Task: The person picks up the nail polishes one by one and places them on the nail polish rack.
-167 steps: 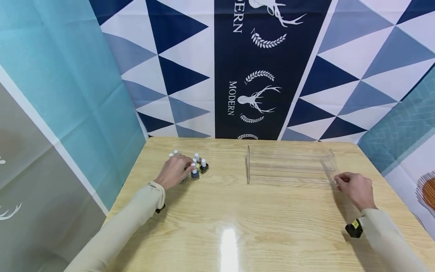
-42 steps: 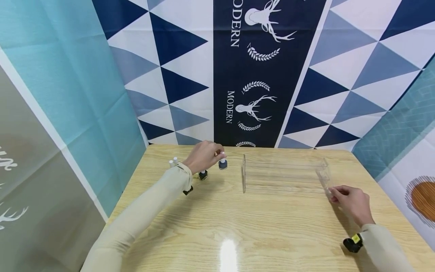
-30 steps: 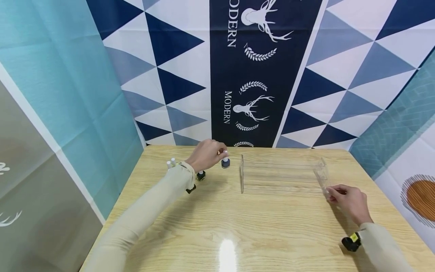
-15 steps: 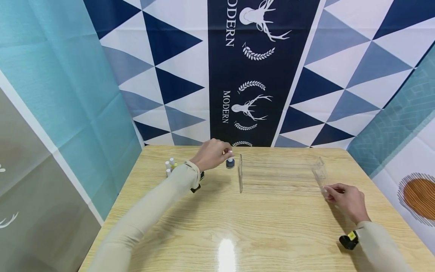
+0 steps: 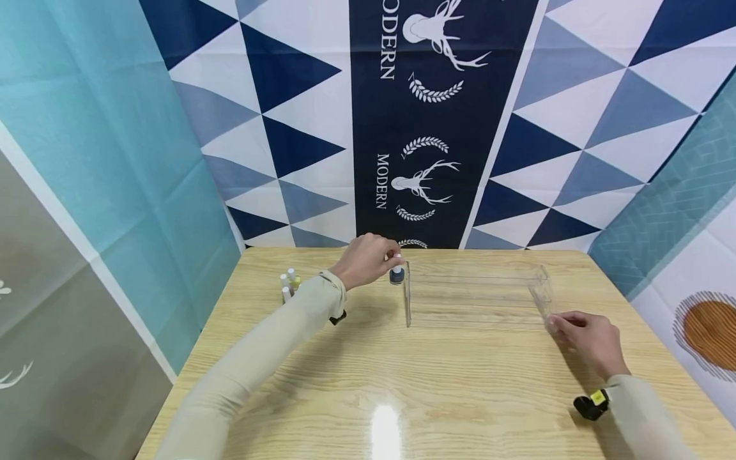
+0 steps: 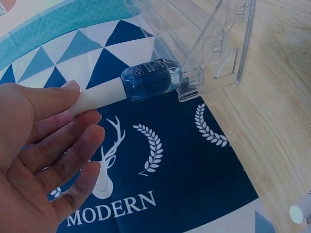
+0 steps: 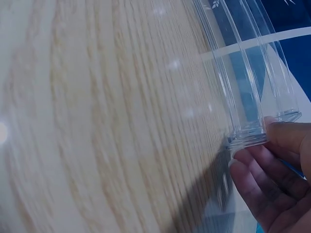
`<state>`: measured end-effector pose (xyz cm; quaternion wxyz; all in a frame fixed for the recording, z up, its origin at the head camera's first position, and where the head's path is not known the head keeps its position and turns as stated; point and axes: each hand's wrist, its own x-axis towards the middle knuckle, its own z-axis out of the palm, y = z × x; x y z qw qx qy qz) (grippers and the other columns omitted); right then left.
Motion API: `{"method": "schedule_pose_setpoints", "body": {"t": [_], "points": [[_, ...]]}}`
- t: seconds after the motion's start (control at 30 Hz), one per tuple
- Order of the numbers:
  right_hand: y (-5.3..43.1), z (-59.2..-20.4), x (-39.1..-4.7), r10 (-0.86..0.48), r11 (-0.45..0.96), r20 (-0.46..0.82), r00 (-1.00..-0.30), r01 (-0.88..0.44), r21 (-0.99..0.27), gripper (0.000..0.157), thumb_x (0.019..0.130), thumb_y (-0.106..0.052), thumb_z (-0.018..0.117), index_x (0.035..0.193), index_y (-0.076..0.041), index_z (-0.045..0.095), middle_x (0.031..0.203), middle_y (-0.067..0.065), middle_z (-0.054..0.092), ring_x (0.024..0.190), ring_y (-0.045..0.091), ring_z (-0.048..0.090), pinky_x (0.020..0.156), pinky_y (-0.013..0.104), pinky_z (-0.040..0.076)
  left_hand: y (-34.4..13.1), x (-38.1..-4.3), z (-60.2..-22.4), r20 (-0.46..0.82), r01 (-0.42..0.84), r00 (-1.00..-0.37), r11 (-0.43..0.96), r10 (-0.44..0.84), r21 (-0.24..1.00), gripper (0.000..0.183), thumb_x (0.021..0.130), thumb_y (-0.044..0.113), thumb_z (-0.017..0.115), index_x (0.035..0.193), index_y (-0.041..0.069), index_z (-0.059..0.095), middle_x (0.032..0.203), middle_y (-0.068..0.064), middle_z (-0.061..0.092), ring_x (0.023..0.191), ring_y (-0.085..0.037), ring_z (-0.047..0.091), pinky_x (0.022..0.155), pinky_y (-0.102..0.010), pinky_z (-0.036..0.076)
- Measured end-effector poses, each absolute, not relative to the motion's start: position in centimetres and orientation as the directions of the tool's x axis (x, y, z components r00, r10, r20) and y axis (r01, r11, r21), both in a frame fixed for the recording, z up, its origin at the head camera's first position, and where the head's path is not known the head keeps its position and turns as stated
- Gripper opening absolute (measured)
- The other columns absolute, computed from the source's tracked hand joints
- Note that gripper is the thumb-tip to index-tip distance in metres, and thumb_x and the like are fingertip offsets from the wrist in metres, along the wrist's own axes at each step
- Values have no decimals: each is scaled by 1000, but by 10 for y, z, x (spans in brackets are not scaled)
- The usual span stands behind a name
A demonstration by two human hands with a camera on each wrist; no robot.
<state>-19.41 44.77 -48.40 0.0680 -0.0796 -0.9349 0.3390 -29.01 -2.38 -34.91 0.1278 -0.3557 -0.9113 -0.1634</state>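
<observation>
My left hand (image 5: 368,260) pinches the white cap of a dark blue nail polish bottle (image 6: 148,80) between thumb and forefinger, the other fingers loosely bent. In the head view the bottle (image 5: 397,275) hangs upright right at the left end panel of a clear acrylic tiered rack (image 5: 407,300). That rack's rails run to the right across the table. At the rack's right end panel, my right hand (image 5: 592,338) pinches the front corner; in the right wrist view the thumb presses the clear edge of the rack (image 7: 248,141) against the fingers.
Several white-capped nail polish bottles (image 5: 287,291) stand at the table's left, partly hidden by my left sleeve. One white cap (image 6: 297,213) shows at the left wrist view's corner. A patterned cloth (image 5: 425,128) hangs behind the wooden table (image 5: 460,383).
My left hand reached into the bottle group, lifted the dark blue bottle out and carried it right to the rack's left end. My right hand stays at the rack's right corner.
</observation>
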Motion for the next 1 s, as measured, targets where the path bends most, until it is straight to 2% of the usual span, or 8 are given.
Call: {"method": "schedule_pose_setpoints", "body": {"t": [0.33, 0.63, 1.0], "points": [[448, -479, -191, 200, 779, 87, -976, 104, -619, 52, 102, -46, 62, 122, 1, 71, 100, 16, 76, 76, 13, 70, 60, 25, 50, -13, -293, -346, 356, 700, -702, 689, 617, 187, 20, 100, 31, 70, 99, 14, 79, 90, 4, 75, 77, -8, 66, 71, -25, 53], [449, -483, -192, 184, 788, 114, -976, 78, -611, 50, 103, -44, 62, 121, 2, 72, 98, 15, 77, 74, 13, 70, 60, 24, 50, 0, -296, -343, 339, 722, -683, 668, 647, 179, 23, 101, 33, 68, 103, 13, 79, 91, 5, 75, 75, -6, 65, 68, -20, 52], [447, -480, -193, 201, 770, 85, -976, 104, -630, 50, 102, -43, 64, 122, 2, 72, 101, 17, 76, 79, 14, 71, 61, 23, 52, 16, -301, -338, 337, 735, -670, 655, 661, 177, 19, 100, 30, 71, 104, 14, 79, 93, 6, 76, 73, -5, 63, 67, -21, 50]]}}
